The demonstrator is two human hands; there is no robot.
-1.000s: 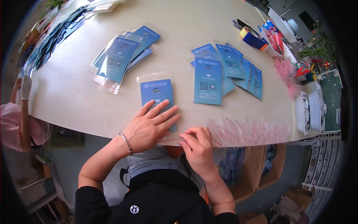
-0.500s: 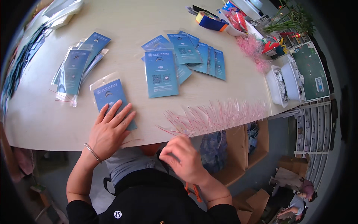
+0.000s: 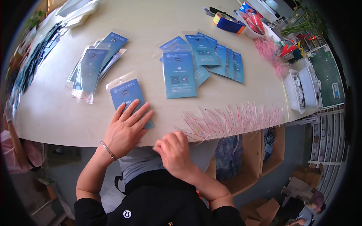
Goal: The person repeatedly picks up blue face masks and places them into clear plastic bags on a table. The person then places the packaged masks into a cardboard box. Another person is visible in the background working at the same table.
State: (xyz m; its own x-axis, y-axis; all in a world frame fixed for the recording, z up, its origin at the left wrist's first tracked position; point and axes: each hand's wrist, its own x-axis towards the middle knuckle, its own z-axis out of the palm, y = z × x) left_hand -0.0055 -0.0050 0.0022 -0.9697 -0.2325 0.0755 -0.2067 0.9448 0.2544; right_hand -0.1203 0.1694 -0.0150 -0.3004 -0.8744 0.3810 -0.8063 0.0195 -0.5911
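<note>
My left hand (image 3: 127,130) lies with spread fingers on the lower half of a blue printed card in a clear plastic sleeve (image 3: 127,87), near the table's front edge. To its right, my right hand (image 3: 174,152) is closed at that edge, fingers curled in; whatever they may hold is hidden. Beyond it, a row of thin clear plastic strips with red lines (image 3: 233,119) lies along the edge. Farther back is an overlapping pile of similar blue cards (image 3: 180,77). Another small stack of sleeved cards (image 3: 90,67) lies at the left, a red strip by its lower end.
A tape roll in a blue holder (image 3: 228,23), a pink tangle of strands (image 3: 272,52) and white bins (image 3: 295,90) stand at the right. Open cardboard boxes (image 3: 245,169) sit below the table. At far left, another person's pink-clothed arm (image 3: 17,150) is beside hanging dark material.
My right hand has moved left along the table edge, nearer my left hand. My left hand stays on the card. The whole view has shifted, and another person has come in at far left.
</note>
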